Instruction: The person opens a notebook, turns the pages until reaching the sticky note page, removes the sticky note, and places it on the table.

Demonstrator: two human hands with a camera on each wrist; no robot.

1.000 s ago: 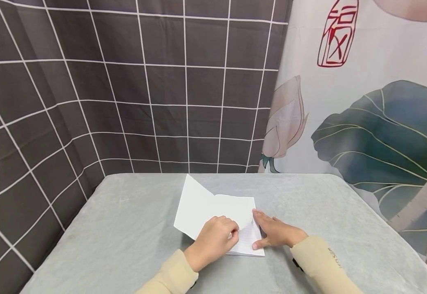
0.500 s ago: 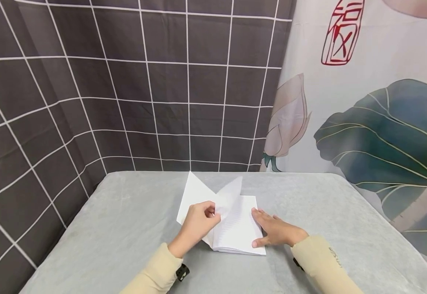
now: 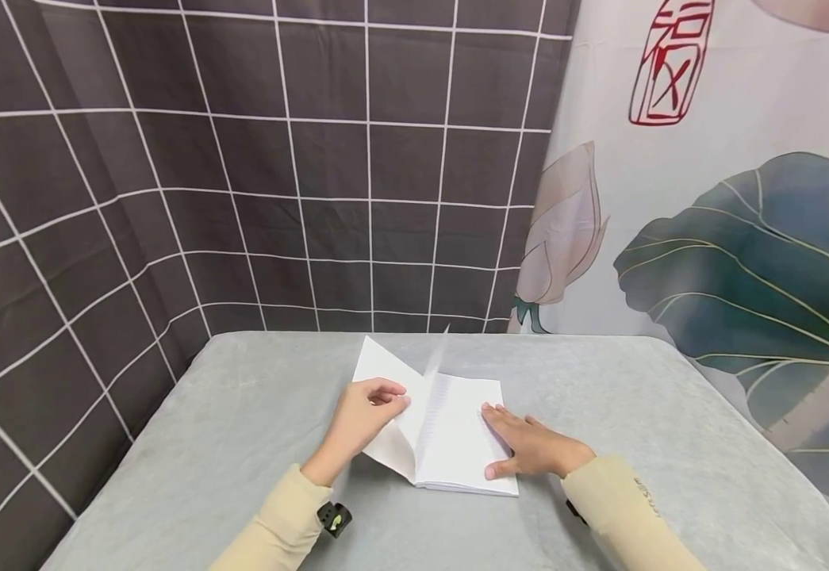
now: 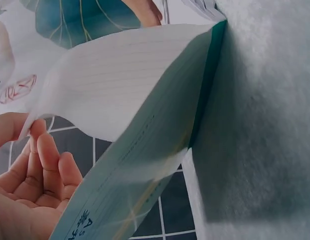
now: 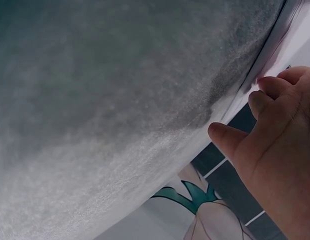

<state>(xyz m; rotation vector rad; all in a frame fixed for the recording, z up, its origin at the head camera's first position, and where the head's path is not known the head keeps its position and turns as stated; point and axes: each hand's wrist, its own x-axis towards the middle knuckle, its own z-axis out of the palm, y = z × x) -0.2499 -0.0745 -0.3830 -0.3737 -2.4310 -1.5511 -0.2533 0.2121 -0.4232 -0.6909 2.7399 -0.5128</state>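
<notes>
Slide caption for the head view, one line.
Left hand pinches a lifted page of an open notebook; right hand rests on its right edge.

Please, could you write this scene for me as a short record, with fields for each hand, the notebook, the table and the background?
Left hand: pinches the edge of a lifted page
Right hand: rests on the right side of the notebook, fingers straight
Notebook: open on the table
Cover: green outside, printed, tilted up on the left
Table: grey surface
Background: dark curtain with white grid; pale curtain with plant print, at right
</notes>
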